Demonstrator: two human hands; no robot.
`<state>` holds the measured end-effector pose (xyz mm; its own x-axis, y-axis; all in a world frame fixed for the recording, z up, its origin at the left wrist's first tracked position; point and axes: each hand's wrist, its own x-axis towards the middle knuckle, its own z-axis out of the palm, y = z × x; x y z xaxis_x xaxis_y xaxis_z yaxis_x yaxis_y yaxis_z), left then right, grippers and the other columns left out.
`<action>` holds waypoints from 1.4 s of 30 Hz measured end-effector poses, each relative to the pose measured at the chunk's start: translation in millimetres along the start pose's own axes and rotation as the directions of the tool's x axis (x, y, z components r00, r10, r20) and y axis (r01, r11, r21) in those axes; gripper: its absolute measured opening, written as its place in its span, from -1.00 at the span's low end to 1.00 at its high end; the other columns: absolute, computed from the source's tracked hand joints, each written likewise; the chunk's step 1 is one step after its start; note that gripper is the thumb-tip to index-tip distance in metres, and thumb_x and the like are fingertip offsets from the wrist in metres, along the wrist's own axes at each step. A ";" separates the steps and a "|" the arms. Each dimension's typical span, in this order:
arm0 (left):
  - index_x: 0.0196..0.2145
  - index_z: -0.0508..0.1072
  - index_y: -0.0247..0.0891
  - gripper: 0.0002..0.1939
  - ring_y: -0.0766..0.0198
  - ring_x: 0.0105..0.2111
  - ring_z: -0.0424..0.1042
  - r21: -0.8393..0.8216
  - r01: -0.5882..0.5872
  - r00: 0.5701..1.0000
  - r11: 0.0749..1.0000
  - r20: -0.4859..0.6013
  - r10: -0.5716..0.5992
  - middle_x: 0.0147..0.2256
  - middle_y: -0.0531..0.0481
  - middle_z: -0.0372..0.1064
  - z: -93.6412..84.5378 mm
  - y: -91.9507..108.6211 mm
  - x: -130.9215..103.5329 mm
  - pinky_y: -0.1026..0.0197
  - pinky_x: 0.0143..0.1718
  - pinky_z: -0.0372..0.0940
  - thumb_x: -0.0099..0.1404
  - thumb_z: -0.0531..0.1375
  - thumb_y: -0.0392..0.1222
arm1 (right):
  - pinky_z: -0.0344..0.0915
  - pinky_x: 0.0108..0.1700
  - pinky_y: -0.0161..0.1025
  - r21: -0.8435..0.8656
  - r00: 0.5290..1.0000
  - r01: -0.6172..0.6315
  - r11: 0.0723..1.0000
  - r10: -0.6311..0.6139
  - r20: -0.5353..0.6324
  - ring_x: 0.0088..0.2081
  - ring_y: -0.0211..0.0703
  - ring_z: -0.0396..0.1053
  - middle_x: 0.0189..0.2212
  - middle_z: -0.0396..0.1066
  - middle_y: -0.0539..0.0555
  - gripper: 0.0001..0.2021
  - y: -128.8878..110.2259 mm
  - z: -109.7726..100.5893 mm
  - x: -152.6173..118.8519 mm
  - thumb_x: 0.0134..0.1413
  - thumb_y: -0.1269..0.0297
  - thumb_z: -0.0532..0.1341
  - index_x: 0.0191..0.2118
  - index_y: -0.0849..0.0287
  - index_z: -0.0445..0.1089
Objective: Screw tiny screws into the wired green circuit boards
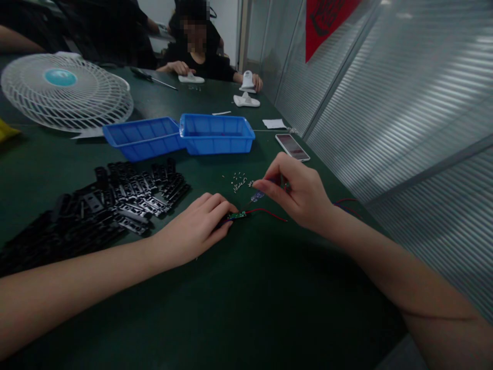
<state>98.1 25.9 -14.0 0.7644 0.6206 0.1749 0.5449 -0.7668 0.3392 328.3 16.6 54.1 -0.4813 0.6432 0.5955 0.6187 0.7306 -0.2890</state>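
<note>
My left hand [200, 226] rests on the dark green table, its fingers closed on a small green circuit board [238, 216]. A red wire [265, 209] runs from the board to the right. Above and to the right, my right hand [295, 190] pinches a small screwdriver with a clear purplish handle [257, 196]. Its thin shaft slants down toward the board; whether the tip touches cannot be made out. Small screws [239, 182] lie scattered just beyond the board. On the left is a heap of black plastic parts [131, 198].
Two blue bins [217, 144] [148, 141] stand past the heap. A white fan grille [65, 92] is at the back left. A phone [292, 147] lies near the right edge. Across the table, a person [196, 51] handles white parts [246, 100].
</note>
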 end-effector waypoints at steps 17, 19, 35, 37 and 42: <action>-0.06 0.28 -0.23 -0.78 0.15 -0.13 0.21 0.033 -0.013 1.000 0.999 -0.008 0.014 -0.13 -0.06 0.23 1.9 -1.8 0.6 0.07 -0.08 0.21 0.41 -0.01 -0.13 | 0.13 -0.23 -0.26 -0.003 0.977 0.044 0.999 -0.043 0.211 -0.44 -0.30 0.22 -0.41 0.31 -0.01 -0.81 -6.7 2.5 -2.2 0.31 0.30 -0.07 -0.14 0.23 0.21; -0.05 0.28 -0.23 -0.78 0.15 -0.13 0.22 0.031 -0.017 1.000 0.999 -0.010 0.017 -0.13 -0.07 0.23 1.8 -1.9 0.5 0.07 -0.08 0.21 0.41 -0.01 -0.13 | 0.09 -0.21 -0.26 -0.060 0.981 0.034 0.998 -0.022 0.191 -0.45 -0.31 0.19 -0.47 0.29 -0.05 -0.77 -4.5 2.5 -2.1 0.32 0.20 -0.02 -0.29 0.19 0.26; -0.04 0.28 -0.23 -0.77 0.13 -0.11 0.21 0.009 -0.006 1.000 1.000 -0.004 0.006 -0.11 -0.08 0.23 1.3 -2.1 -0.5 0.04 -0.06 0.19 0.40 -0.01 -0.14 | -0.07 -0.05 -0.09 -0.183 0.986 -0.117 0.976 0.136 0.094 -0.26 -0.23 0.32 -0.30 0.40 0.01 -0.71 -12.0 4.1 -2.4 0.28 0.38 -0.14 -0.08 0.20 0.28; -0.05 0.28 -0.23 -0.78 0.13 -0.12 0.21 0.011 -0.005 1.000 1.000 -0.002 0.005 -0.12 -0.08 0.23 0.9 -1.9 -0.6 0.04 -0.06 0.19 0.40 0.00 -0.14 | -0.07 -0.04 -0.09 -0.196 0.988 -0.102 0.975 0.122 0.094 -0.31 -0.24 0.33 -0.34 0.41 0.00 -0.72 -10.9 4.7 -2.5 0.31 0.34 -0.14 -0.11 0.21 0.29; -0.05 0.28 -0.22 -0.78 0.13 -0.13 0.21 0.011 0.002 1.000 1.000 0.002 -0.002 -0.13 -0.08 0.23 2.3 -2.2 -0.6 0.04 -0.08 0.20 0.40 -0.01 -0.15 | -0.08 -0.03 -0.10 -0.272 0.994 -0.037 0.962 0.062 0.087 -0.40 -0.28 0.32 -0.52 0.37 -0.07 -0.61 -1.0 2.7 -2.0 0.30 0.06 -0.02 -0.42 0.16 0.36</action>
<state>97.2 26.9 -17.0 0.7638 0.6221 0.1721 0.5504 -0.7670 0.3299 327.0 15.3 51.2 -0.4938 0.7050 0.5090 0.7815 0.6165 -0.0957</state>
